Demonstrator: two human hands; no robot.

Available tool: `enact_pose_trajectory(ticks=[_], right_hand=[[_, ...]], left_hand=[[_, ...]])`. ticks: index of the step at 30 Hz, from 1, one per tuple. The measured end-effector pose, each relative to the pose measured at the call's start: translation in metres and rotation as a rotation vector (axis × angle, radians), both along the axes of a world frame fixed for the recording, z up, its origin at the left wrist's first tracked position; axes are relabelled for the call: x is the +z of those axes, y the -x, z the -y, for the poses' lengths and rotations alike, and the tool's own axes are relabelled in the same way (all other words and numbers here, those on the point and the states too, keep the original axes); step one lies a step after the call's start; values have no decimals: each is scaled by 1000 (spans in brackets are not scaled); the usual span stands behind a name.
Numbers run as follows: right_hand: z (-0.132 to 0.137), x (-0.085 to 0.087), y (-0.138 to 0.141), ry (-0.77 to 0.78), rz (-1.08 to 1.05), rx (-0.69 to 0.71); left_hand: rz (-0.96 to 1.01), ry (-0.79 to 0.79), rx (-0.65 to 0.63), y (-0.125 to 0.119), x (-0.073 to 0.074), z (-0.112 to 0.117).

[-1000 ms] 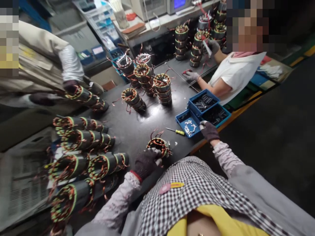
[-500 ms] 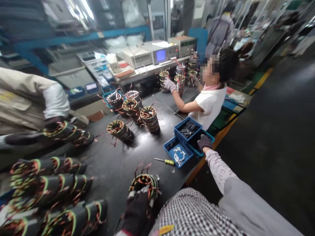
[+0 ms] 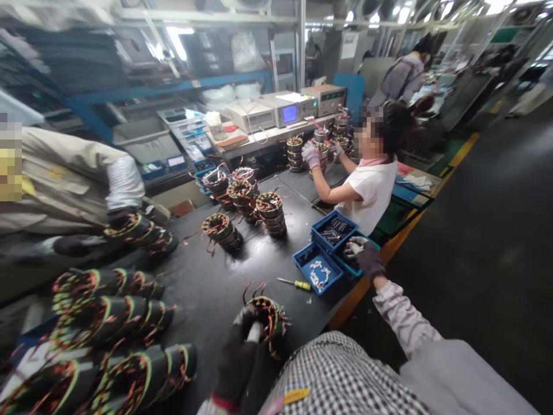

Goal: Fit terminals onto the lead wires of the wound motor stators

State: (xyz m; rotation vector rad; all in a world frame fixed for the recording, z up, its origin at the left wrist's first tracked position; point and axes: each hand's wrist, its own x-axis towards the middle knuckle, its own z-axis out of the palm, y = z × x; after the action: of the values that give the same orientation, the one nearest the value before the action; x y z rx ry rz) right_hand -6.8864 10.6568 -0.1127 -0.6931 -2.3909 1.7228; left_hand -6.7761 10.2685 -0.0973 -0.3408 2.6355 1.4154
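My left hand (image 3: pixel 244 340), in a dark glove with pale fingertips, grips the near-left rim of a wire-wound motor stator (image 3: pixel 272 314). The thumb lies at its opening, and copper leads stick up from it. My right hand (image 3: pixel 366 255), gloved the same way, is over a blue bin (image 3: pixel 352 270) of dark parts at the table edge. Its fingers point left and look drawn together; whatever they hold is too small to make out. Beside that bin are a blue bin (image 3: pixel 317 235) of black strips and a blue tray (image 3: pixel 298 262) with white pieces. A yellow-handled screwdriver (image 3: pixel 302 285) lies on the table.
Several stator stacks (image 3: pixel 270 213) stand mid-table, and more lie in rows (image 3: pixel 125 328) at left. A co-worker at left handles a stator stack (image 3: pixel 144 233). Another person (image 3: pixel 367 184) works at the far right side, near test instruments (image 3: pixel 287 112) on a shelf.
My right hand has lifted slightly, and its fingers now point left over the bin. My left hand has shifted its hold on the stator, with the thumb now showing. The view has tilted up slightly.
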Motion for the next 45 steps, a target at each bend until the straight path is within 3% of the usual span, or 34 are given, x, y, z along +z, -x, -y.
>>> enact_pose_trajectory(ticks=[3, 5, 6, 8, 11, 14, 18, 20, 25, 29, 35, 40, 45], right_hand=[[82, 18, -33, 184, -23, 280], [131, 25, -58, 266, -80, 577], [149, 27, -69, 236, -152, 679], [171, 26, -84, 87, -311, 804], [182, 14, -89, -156, -373, 851], [186, 6, -87, -219, -234, 800], [173, 12, -88, -40, -92, 622], [162, 11, -88, -26, -72, 534], [143, -11, -90, -96, -45, 661], [145, -32, -90, -88, -17, 621], [162, -54, -93, 276, 110, 524], [179, -58, -100, 611, 185, 357], [185, -55, -103, 646, 193, 333]], left_hand=[[47, -425, 7, 3, 31, -33], [137, -738, -1, 7, 43, -52], [176, -847, -31, 8, 44, -56], [158, -985, 47, 6, 40, -57], [127, -1081, 174, -7, 25, -46], [49, -1053, 304, -18, 9, -38], [-77, -957, 531, -21, -5, -30], [-57, -922, 602, -20, -10, -27], [-30, -861, 582, -18, -23, -30], [-95, -806, 541, -14, -33, -39], [-115, -726, 554, -7, -50, -42], [-143, -663, 479, -3, -51, -39], [-100, -659, 449, -4, -49, -38]])
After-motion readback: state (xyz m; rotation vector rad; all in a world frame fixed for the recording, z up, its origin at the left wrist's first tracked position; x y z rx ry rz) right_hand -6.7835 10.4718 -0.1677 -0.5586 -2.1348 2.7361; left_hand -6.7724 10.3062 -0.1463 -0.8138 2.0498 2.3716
